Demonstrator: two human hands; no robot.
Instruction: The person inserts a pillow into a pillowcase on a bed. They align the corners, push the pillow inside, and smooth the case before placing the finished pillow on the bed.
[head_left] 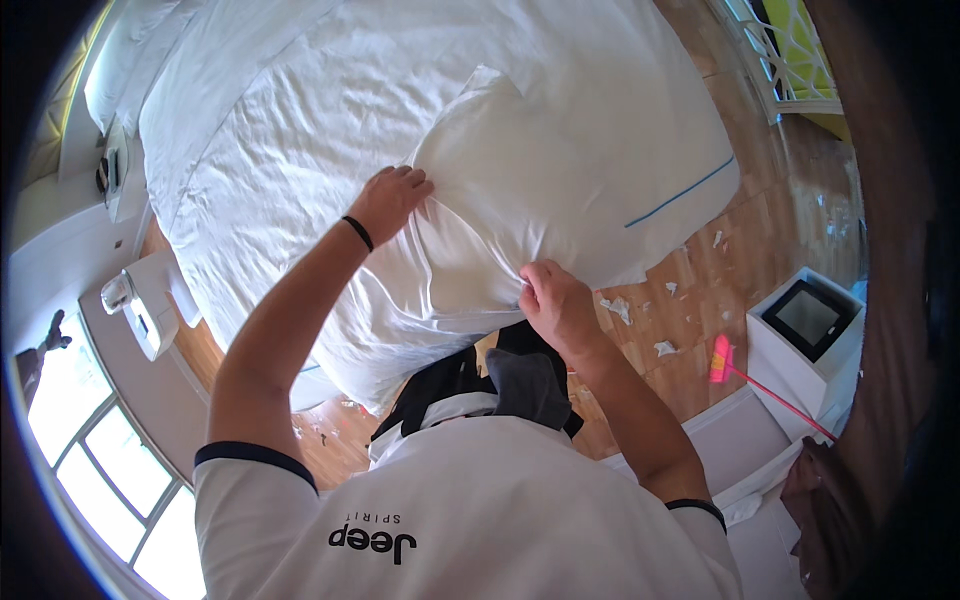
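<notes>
A white pillow (490, 150) lies on the bed in front of me, one corner pointing away toward the far side. My left hand (395, 200), with a black band at its wrist, has its fingers curled over the pillow's left edge. Closer to me and to the right, my right hand (555, 300) pinches the cloth at the near edge. Creases run through the fabric between both hands. Beneath the pillow spreads a rumpled white bed cover (270, 150), with a blue line near its right corner.
Scraps of white litter (618, 308) dot the wooden floor (700, 260) at the right. A pink broom (722, 360) lies by a white bin (800, 345) with a dark top. At the left are a white bedside table (150, 315) and a bright window (115, 450).
</notes>
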